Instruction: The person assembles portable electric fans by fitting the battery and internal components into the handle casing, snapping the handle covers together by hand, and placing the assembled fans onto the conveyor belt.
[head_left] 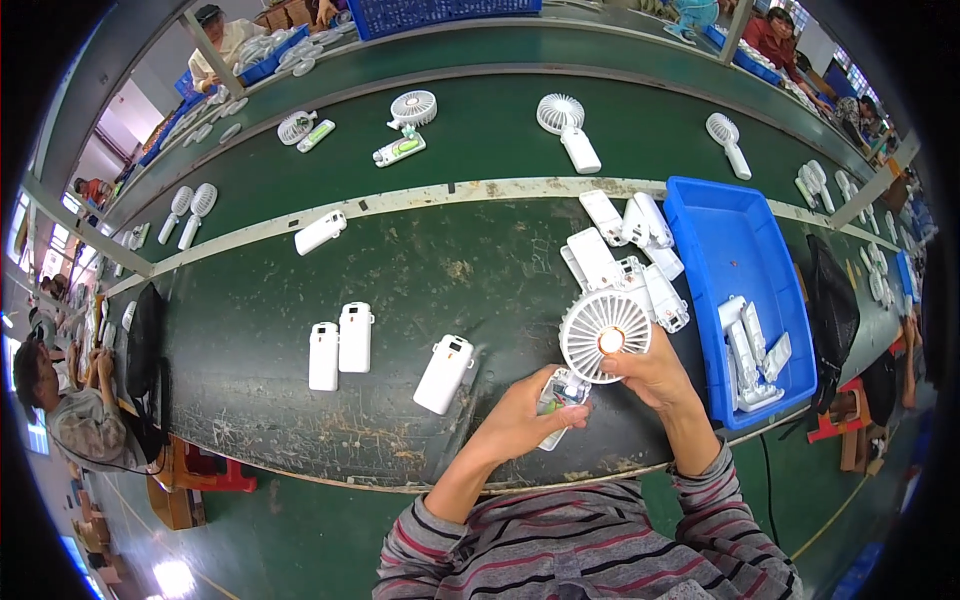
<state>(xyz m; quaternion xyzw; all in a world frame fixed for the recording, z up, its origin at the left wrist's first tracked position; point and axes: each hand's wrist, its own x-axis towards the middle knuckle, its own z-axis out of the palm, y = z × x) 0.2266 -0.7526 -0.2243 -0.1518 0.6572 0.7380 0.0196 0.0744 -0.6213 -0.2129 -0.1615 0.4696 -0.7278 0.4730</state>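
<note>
Near the table's front edge I hold a small white handheld fan (592, 325), its round grille facing up. My right hand (660, 375) grips the fan head at its right side, thumb lying on the grille next to the orange-ringed centre. Closed round the fan's opened handle (553, 392) is my left hand (515, 420); green and white parts show inside the handle. Beyond the fan head, a pile of white handle covers (592, 258) lies against the blue bin. To my left lie three more white covers, one of them (444, 375) nearest my left hand.
A blue bin (735, 240) with several white pieces (750, 355) stands to the right. Past a pale rail (480, 190), a green belt (480, 130) carries several fans. Another white cover (320, 232) lies by the rail. Co-workers sit left and at the far side.
</note>
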